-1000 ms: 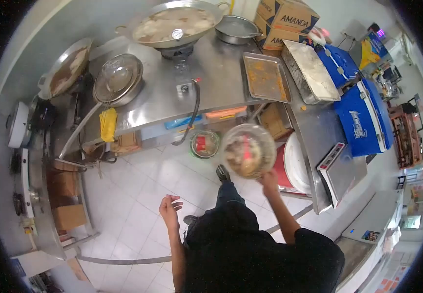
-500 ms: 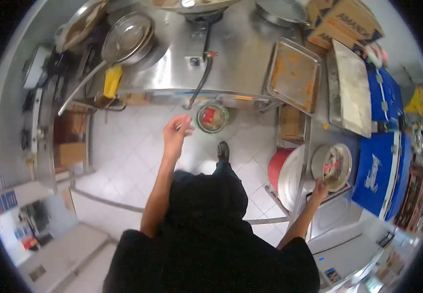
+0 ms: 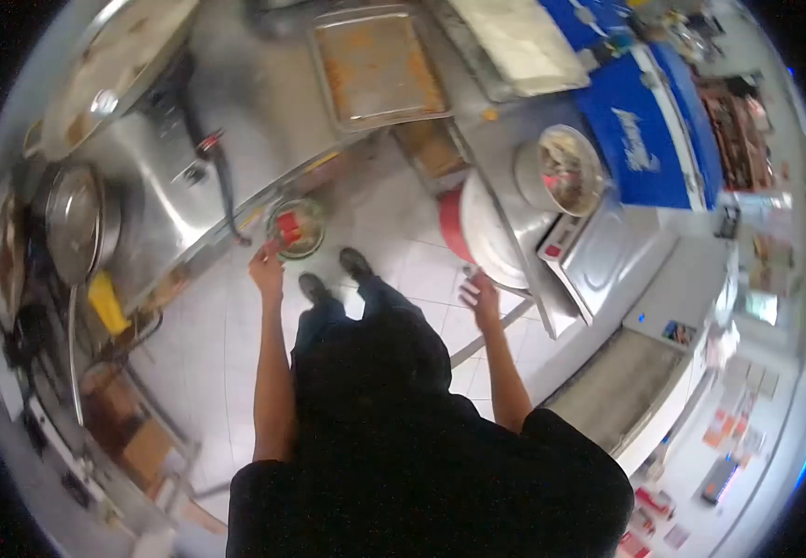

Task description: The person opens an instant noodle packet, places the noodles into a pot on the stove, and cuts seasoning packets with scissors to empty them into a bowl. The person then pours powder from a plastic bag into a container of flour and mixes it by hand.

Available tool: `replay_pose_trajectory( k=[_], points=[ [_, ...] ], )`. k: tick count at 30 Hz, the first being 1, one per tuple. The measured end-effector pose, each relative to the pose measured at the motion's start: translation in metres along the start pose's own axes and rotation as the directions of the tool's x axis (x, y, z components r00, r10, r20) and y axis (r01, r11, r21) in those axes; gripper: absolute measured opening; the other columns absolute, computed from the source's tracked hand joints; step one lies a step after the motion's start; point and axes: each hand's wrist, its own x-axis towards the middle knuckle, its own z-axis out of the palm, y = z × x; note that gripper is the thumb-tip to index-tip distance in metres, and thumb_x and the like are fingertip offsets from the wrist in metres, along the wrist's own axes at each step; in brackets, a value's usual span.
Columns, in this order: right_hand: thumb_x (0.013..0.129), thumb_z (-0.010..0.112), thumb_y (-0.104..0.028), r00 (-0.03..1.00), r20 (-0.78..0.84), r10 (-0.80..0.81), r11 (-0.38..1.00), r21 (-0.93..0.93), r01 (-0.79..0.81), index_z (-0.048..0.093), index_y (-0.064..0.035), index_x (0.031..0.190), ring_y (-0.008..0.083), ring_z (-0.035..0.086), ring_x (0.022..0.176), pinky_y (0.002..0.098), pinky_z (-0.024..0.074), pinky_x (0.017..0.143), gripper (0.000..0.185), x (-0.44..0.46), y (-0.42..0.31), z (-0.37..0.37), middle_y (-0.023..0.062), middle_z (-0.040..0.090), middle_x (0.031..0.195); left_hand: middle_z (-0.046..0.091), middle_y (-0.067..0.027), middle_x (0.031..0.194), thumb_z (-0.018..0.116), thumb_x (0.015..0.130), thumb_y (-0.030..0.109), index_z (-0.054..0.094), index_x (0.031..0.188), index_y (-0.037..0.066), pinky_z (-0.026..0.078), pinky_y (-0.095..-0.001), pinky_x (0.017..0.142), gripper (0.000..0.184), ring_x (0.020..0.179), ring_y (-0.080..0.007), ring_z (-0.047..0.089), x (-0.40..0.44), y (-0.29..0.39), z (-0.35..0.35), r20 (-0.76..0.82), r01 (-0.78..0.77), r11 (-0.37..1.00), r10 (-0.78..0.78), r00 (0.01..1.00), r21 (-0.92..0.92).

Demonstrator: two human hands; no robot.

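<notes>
My left hand (image 3: 268,268) is held out over the floor, near the green-rimmed basket (image 3: 308,244) with a red item in it; whether its bent fingers hold anything is unclear. Empty and with its fingers apart, my right hand (image 3: 480,296) hovers beside the red tub with a white lid (image 3: 496,237). A metal pot (image 3: 538,181) of food pieces, with a sieve-like bowl (image 3: 570,172) at its top, stands on the steel counter next to the scale (image 3: 566,237).
A stained baking tray (image 3: 379,70) lies on the steel table (image 3: 282,130). A blue cooler (image 3: 640,135) stands beyond the pot. Large wok (image 3: 114,79), strainer (image 3: 75,223) and yellow cloth (image 3: 107,302) are on the left. A black hose (image 3: 224,191) hangs over the table edge.
My right hand has let go of the bowl, which rests on the right counter, and has drawn back toward me. The view has turned right, and my feet stand closer together.
</notes>
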Motion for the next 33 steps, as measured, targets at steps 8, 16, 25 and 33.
replay_pose_trajectory(
  k=[8, 16, 25, 33],
  points=[
    [0.091, 0.06, -0.049, 0.96, -0.088, 0.266, 0.836, -0.474, -0.275, 0.056, -0.0136, 0.12, 0.0199, 0.063, 0.091, 0.0401, 0.0515, 0.08, 0.046, -0.085, 0.105, -0.071, 0.005, 0.061, 0.111, 0.069, -0.0067, 0.081, 0.078, 0.077, 0.012, 0.071, 0.097, -0.001, 0.05, -0.0251, 0.057, 0.025, 0.067, -0.0122, 0.064, 0.078, -0.068, 0.031, -0.214, 0.023, 0.973, 0.028, 0.976, 0.231],
    [0.084, 0.07, -0.05, 0.896, -0.281, 0.344, 0.696, -0.564, -0.444, 0.061, -0.0073, 0.108, 0.0163, 0.063, 0.076, 0.032, 0.0525, 0.059, 0.049, -0.144, 0.148, -0.106, 0.0033, 0.061, 0.09, 0.07, -0.0091, 0.08, 0.074, 0.079, 0.013, 0.062, 0.117, 0.008, 0.044, -0.0251, 0.042, 0.04, 0.06, -0.0149, 0.064, 0.112, -0.108, 0.021, 0.059, 0.376, 0.868, -0.378, 0.924, -0.325],
    [0.091, 0.057, -0.056, 0.964, -0.107, 0.242, 0.865, -0.427, -0.265, 0.056, -0.0098, 0.123, 0.0183, 0.062, 0.093, 0.0371, 0.0512, 0.078, 0.056, -0.064, 0.101, -0.08, 0.0059, 0.061, 0.109, 0.062, -0.0006, 0.11, 0.063, 0.088, 0.023, 0.049, 0.128, 0.018, 0.048, -0.0401, 0.084, 0.042, 0.1, -0.0164, 0.059, 0.095, -0.061, -0.005, 0.408, 0.631, 0.701, -0.496, 0.766, -0.333],
    [0.085, 0.034, -0.08, 0.988, -0.151, 0.023, 0.996, -0.081, -0.036, 0.053, -0.0003, 0.124, 0.0244, 0.064, 0.092, 0.0368, 0.0486, 0.082, 0.09, 0.017, -0.006, -0.041, 0.0136, 0.063, 0.113, 0.049, -0.0067, 0.141, 0.064, 0.089, 0.031, 0.03, 0.146, 0.017, 0.045, -0.0495, 0.096, 0.067, 0.123, -0.0308, 0.052, 0.076, -0.042, -0.017, 0.461, 0.508, 0.792, -0.33, 0.824, -0.34]
  ],
)
